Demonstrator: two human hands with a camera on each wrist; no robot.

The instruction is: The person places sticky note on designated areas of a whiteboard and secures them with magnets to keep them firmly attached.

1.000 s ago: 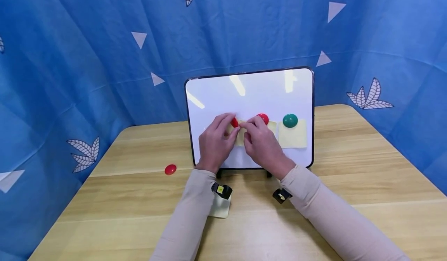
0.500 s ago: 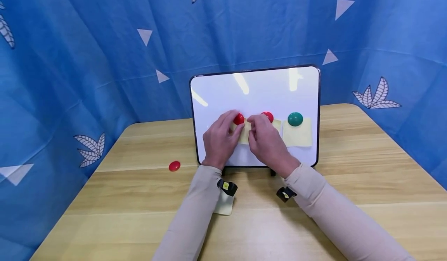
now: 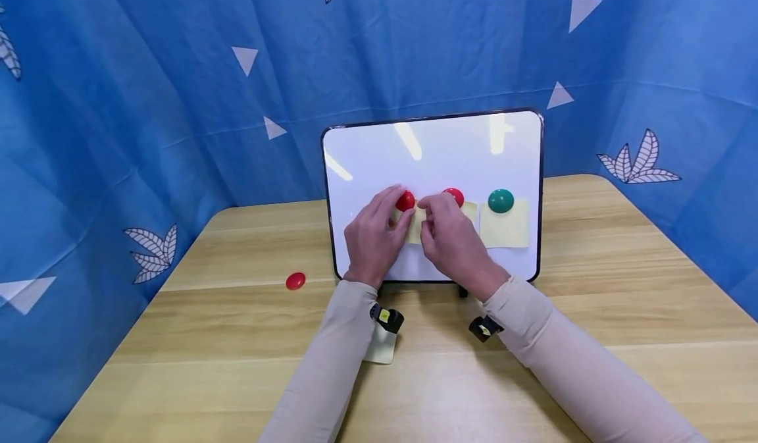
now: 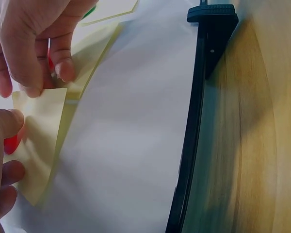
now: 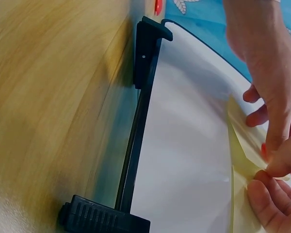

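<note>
My left hand (image 3: 374, 242) holds a round red magnet (image 3: 406, 201) between thumb and fingers, over the top of the leftmost yellow sticky note (image 3: 416, 230) on the whiteboard (image 3: 385, 153). In the left wrist view, that sticky note (image 4: 41, 138) tilts out from the board, its lower part lifted. My right hand (image 3: 457, 245) pinches its upper right corner, fingers curled. Behind the right hand, a second red magnet (image 3: 454, 195) sits on a partly hidden middle note (image 3: 470, 211). On the right, a green magnet (image 3: 501, 201) is at the top of another note (image 3: 505, 230).
A loose red magnet (image 3: 295, 281) lies on the wooden table (image 3: 225, 338), left of the board. Pale sticky notes (image 3: 380, 349) lie partly under the left forearm. Black feet (image 4: 216, 24) support the board's lower edge, and a blue curtain (image 3: 379, 41) hangs behind.
The red magnet in my left hand has turned from edge-on to face-on against the note. Both hands have otherwise barely moved; the head view has shifted slightly.
</note>
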